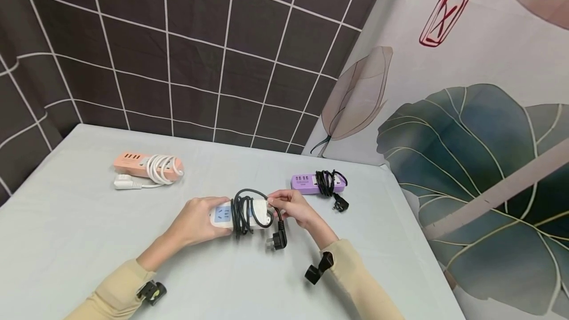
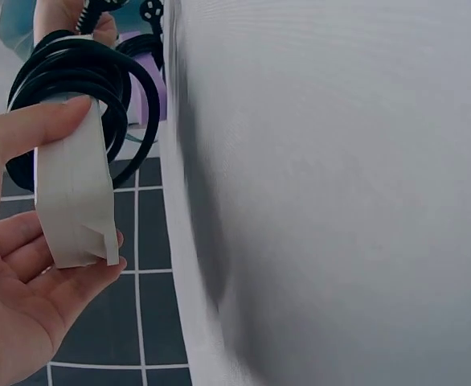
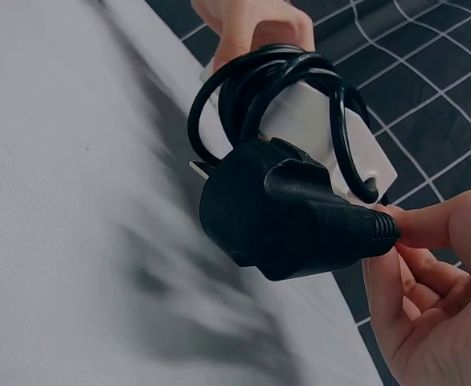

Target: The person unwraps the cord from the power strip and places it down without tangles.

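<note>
A white power strip [image 1: 222,214] with blue socket faces is held just above the table. My left hand [image 1: 197,220] grips its left end, thumb on one side and fingers on the other in the left wrist view. Black cord [image 1: 240,215] winds in loops around the strip's middle. With thumb and fingers, my right hand [image 1: 294,206] pinches the cord near the strip's right end. The black plug [image 3: 268,213] hangs from that stretch of cord, its prongs pointing left in the head view. Part of the pinched cord is hidden by the fingers.
A pink power strip [image 1: 129,164] wrapped in white cord [image 1: 161,168] lies at the back left. Back right, a purple power strip [image 1: 304,184] carries a black cord and plug [image 1: 341,204]. The white-covered table [image 1: 80,221] meets a dark grid backdrop [image 1: 195,53].
</note>
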Demonstrator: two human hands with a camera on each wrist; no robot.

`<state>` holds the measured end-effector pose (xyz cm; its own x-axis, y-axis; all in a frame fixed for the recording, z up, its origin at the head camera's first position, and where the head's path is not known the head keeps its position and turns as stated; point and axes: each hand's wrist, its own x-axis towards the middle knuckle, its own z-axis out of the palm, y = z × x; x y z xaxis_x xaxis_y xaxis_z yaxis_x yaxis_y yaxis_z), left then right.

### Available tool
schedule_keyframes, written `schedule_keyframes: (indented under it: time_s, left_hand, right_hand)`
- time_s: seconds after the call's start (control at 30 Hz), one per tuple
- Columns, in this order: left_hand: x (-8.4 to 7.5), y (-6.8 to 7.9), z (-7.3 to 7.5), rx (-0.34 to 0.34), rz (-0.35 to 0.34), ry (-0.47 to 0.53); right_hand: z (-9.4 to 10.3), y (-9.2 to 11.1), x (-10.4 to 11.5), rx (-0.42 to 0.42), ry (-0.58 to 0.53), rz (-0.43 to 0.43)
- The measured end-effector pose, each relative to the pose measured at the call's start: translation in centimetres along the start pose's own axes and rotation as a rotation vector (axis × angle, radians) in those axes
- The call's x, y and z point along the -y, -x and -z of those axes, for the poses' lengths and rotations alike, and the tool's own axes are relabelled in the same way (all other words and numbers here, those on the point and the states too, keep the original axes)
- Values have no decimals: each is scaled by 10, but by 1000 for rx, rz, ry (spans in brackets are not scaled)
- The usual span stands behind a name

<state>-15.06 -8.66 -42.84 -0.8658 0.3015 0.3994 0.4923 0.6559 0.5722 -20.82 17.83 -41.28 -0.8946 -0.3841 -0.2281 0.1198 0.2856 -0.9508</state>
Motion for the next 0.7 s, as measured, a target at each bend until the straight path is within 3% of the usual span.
schedule_keyframes:
  time_s: [0.37, 0.7]
  left_hand:
    - [1, 0, 3, 15, 71, -7]
    - [4, 1, 2, 5, 77, -18]
  right_hand:
    - [1, 10, 8, -19, 13, 26]
    - [5, 21, 10, -2, 26, 58]
